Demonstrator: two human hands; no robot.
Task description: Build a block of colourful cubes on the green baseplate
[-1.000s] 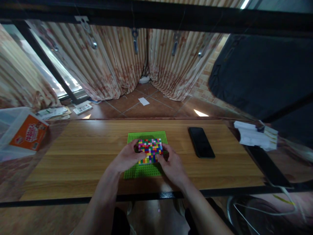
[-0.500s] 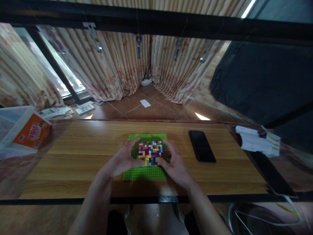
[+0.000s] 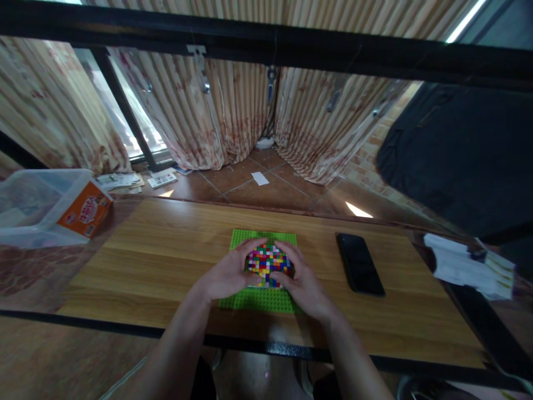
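One view only, head camera, looking forward and down.

Item 1: green baseplate point(image 3: 258, 299), flat on the wooden desk point(image 3: 166, 261) near its front edge and about midway along it. Roughly square; its edges run nearly parallel to the desk edges, with a slight tilt, and no long axis can be told.

Item 2: multicoloured brick block point(image 3: 267, 262), a patch of small red, yellow, blue, white and green bricks sitting on the baseplate's middle to far part. Studded face upward. Slightly wider than deep as far as it shows, its wider side running left to right along the desk; its side edges are hidden by fingers.

Item 3: left hand point(image 3: 227, 275), palm down on the baseplate, fingers curved around the block's left side and far left corner, touching it.

Item 4: right hand point(image 3: 306, 280), palm down, fingers curved around the block's right side and far right corner, touching it. Both hands cup the block between them; fingertips nearly meet at its far edge.

Item 5: black phone point(image 3: 360, 270), face up on the desk, to the right of the baseplate, apart from it, long axis running front to back with a slight tilt.

Item 6: clear plastic bin point(image 3: 37, 208) with an orange box point(image 3: 85, 209), off the desk's far left corner.

Item 7: stack of white papers point(image 3: 468, 265) at the right end.
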